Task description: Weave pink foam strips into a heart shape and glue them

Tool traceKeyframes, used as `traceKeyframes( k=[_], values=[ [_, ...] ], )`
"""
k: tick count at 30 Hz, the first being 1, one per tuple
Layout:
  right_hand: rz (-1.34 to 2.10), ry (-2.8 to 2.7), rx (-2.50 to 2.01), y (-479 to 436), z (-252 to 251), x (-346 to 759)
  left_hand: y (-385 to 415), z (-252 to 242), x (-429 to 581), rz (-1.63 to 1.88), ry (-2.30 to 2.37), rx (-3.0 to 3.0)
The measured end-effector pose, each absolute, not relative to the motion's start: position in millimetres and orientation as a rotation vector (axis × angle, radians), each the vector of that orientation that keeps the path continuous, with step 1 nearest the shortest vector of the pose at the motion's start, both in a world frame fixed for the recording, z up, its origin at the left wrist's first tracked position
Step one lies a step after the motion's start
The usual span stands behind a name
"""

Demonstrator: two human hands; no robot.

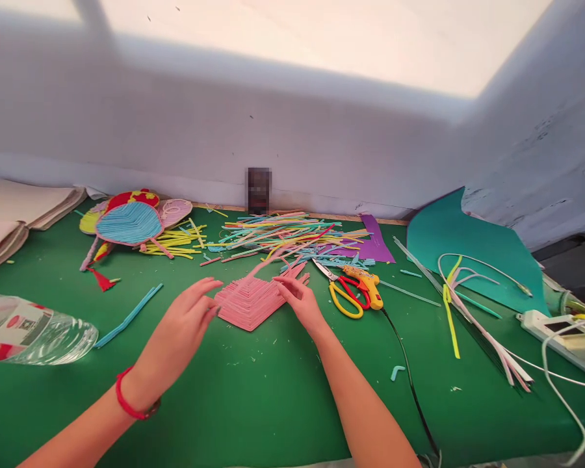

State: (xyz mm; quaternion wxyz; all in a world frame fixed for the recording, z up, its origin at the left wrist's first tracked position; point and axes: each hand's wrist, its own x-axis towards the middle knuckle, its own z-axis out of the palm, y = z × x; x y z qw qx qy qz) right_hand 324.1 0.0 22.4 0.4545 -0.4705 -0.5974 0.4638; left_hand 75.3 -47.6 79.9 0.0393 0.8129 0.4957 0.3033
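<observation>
A pink piece (251,304) made of pipe cleaners laid side by side in a V pattern lies on the green table in front of me. A loose pink strand arches up over its top edge, and several pink ends stick out at its right. My left hand (188,325), with a red cord bracelet at the wrist, is at the piece's left edge, fingers half bent and apart, with nothing visible in it. Over the right edge is my right hand (302,302), its fingers stretched and thumb apart. Whether its fingertips touch the strand is hard to see.
Scissors (344,289) and a yellow glue gun (367,286) with a black cord lie to the right. Behind is a pile of coloured pipe cleaners (283,234). A water bottle (34,330), a finished pipe-cleaner piece (129,224) and a power strip (560,331) lie around.
</observation>
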Motion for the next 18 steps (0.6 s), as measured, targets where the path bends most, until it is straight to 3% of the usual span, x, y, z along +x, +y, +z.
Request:
traceKeyframes(
  k=[5,10,18],
  values=[
    [1.7,-1.334,-0.753,-6,21,322,-38,52,93,0.728,1.228,2.759],
    [1.719,-1.25,-0.794,-7,21,325,-29,26,95,0.683,1.063,2.778],
    [1.702,-1.137,-0.812,-8,21,319,-18,27,77,0.859,1.187,2.49]
  ],
)
